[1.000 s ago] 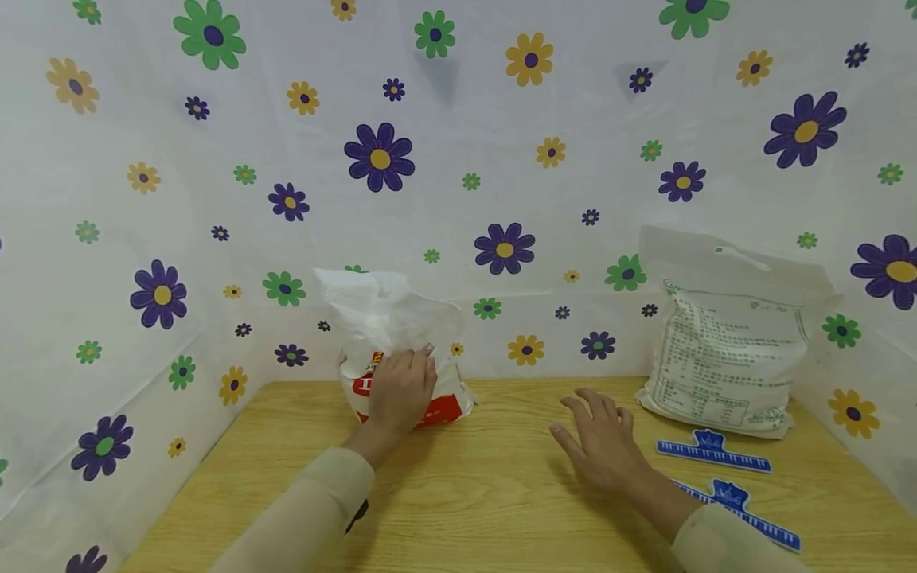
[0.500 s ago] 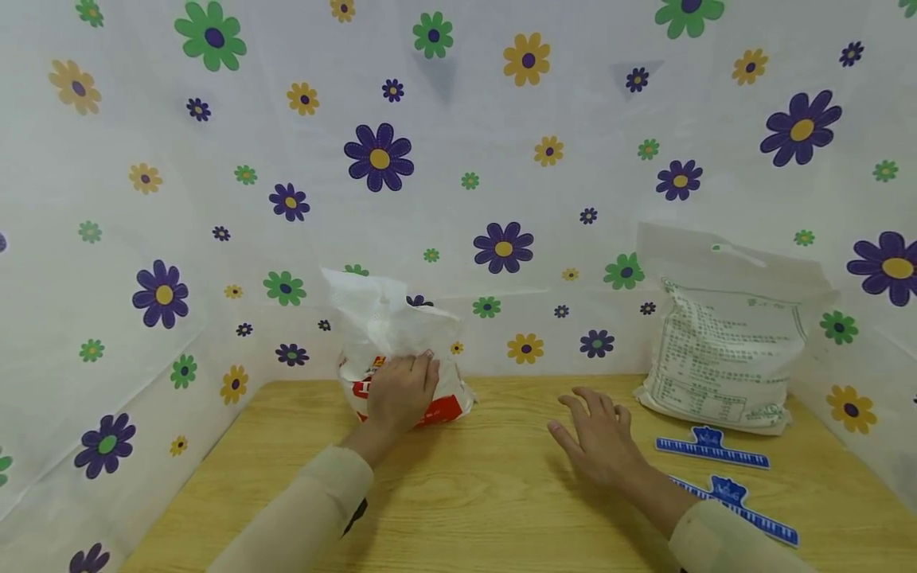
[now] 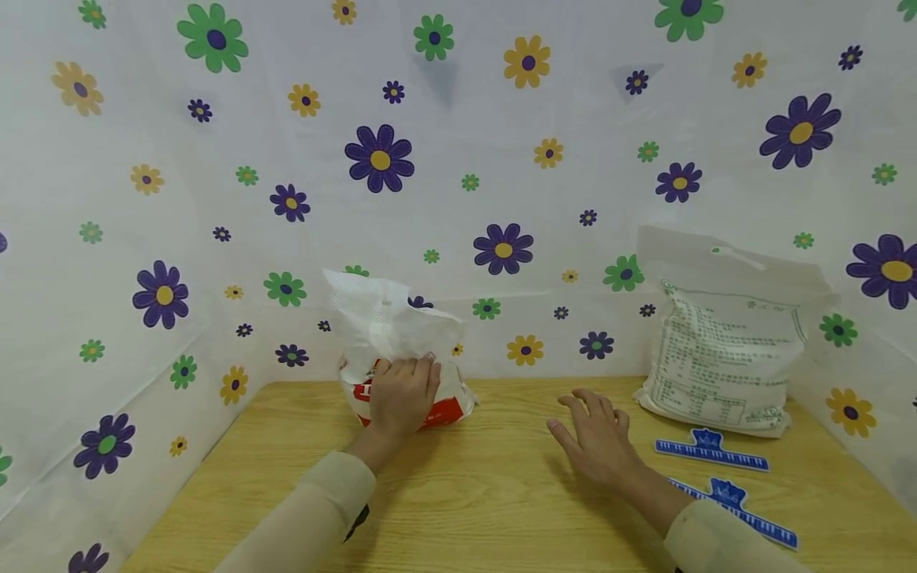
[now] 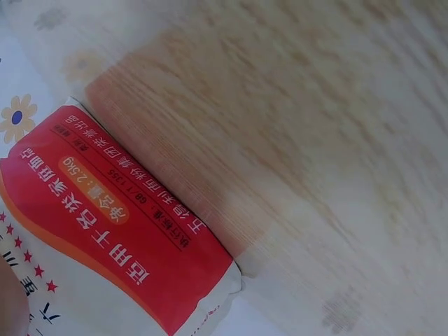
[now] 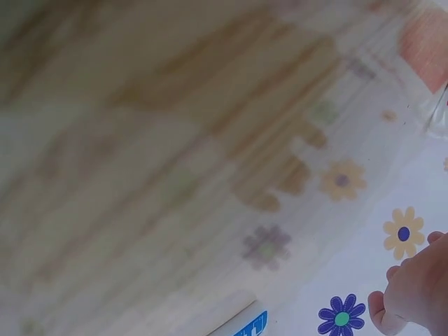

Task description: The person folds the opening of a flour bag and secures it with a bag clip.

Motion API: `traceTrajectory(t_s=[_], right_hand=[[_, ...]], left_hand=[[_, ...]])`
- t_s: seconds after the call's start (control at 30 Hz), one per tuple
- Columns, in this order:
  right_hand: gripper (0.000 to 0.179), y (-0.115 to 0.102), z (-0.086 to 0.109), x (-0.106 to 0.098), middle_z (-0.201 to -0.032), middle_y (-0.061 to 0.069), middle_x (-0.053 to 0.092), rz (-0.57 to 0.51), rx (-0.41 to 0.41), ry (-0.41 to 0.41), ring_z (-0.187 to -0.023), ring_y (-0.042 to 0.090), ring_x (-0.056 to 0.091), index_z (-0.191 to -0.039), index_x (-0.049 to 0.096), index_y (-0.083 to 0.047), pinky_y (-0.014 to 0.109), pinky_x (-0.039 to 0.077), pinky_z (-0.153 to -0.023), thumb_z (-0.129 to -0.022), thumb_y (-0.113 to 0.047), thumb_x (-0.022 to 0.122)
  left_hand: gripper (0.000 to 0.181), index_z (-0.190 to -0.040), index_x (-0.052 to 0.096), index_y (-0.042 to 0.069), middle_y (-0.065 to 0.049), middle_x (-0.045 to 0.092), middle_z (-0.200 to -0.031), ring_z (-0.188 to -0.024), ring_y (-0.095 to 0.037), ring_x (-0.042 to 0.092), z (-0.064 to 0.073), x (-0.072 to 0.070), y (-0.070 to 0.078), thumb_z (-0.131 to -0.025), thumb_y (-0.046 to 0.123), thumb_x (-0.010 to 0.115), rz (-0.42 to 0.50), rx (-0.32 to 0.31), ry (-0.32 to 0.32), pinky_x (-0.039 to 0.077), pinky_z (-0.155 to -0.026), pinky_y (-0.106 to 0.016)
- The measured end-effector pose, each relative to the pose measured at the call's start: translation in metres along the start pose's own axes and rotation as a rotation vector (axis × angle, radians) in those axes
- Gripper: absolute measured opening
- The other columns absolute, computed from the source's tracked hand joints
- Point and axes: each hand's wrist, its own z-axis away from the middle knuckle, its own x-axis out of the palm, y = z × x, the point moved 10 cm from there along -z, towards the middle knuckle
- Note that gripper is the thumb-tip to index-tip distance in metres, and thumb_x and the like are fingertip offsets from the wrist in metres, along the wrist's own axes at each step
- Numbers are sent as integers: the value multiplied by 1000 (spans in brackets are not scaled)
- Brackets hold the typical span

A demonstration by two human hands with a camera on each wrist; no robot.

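Flour bag (image 3: 392, 338) sits near the bench's (image 3: 494, 493) back-left corner, left hand (image 3: 401, 396) gripping it — steadying step, I'd guess. Right hand (image 3: 600, 446) has a loose, wide grip, nothing held — next move probably calls for a firm left hold.

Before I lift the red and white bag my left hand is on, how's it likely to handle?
The bag is probably heavy for its size, since its label reads 2.5kg. Its crumpled white top looks floppy and would likely fold if grabbed there. The lower part looks full and rounded, so it may sag when lifted.
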Motion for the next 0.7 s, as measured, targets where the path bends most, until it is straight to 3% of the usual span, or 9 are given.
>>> traceTrajectory(t_s=[0.4,0.7], right_hand=[[52,-1,-1,1,-147,20,44,-8,11,-8,-136,44,38,-139,53,-9,68,26,-101,-104,-48,46],[50,-3,-4,1,-146,21,45,-4,11,2,-135,44,38,-139,53,-8,69,26,-101,-104,-43,48]], left_hand=[[38,-101,75,3,-12,77,-88,-73,-29,71,3,-2,1,-102,29,48,17,38,-12,41,-62,-35],[52,-101,75,3,-11,77,-88,-72,-28,72,2,-4,6,-107,33,33,29,63,-2,43,-62,-35]])
